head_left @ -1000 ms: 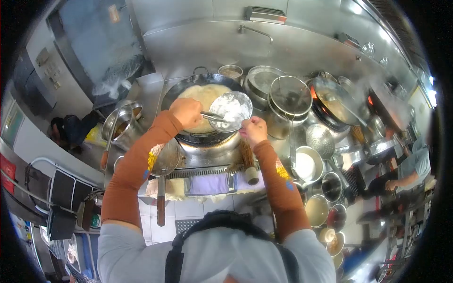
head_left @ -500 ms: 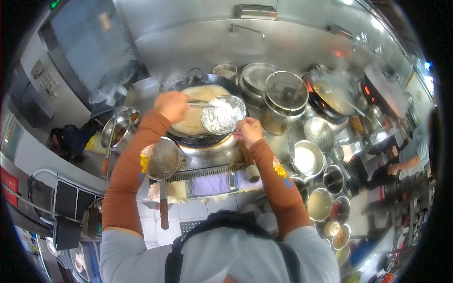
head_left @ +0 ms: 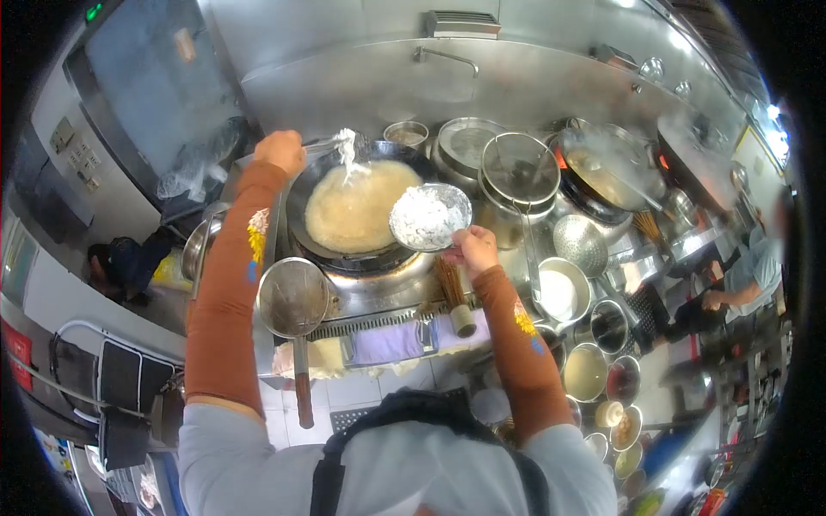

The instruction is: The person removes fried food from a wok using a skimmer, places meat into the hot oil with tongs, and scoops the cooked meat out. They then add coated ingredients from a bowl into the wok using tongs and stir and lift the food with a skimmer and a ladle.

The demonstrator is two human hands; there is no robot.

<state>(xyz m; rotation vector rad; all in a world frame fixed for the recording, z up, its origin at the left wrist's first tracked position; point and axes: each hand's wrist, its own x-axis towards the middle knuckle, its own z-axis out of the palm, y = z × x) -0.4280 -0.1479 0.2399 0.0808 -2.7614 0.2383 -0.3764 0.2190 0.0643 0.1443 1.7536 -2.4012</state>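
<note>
My left hand [head_left: 280, 153] is closed round the handle of metal tongs [head_left: 320, 144] at the upper left of the wok. From the tongs' tip hangs a white-coated piece [head_left: 347, 155], its lower end over the pale bubbling liquid [head_left: 361, 206] in the black wok [head_left: 297, 202]. My right hand [head_left: 473, 248] grips the rim of a metal bowl [head_left: 430, 217] holding white-floured pieces. The bowl is tilted and sits by the wok's right edge. A bamboo brush [head_left: 451, 288] lies below my right hand.
A strainer [head_left: 294, 297] rests front left. Right of the wok are a wire basket [head_left: 520, 168], a perforated ladle [head_left: 582, 241] and a pot of white liquid [head_left: 559, 292]. Two more woks steam farther right, with flames. A co-worker [head_left: 753, 275] stands at the far right.
My left hand has moved left and up from the bowl, and the tongs now hold a white piece. The bowl in my right hand has shifted right, uncovering more of the wok.
</note>
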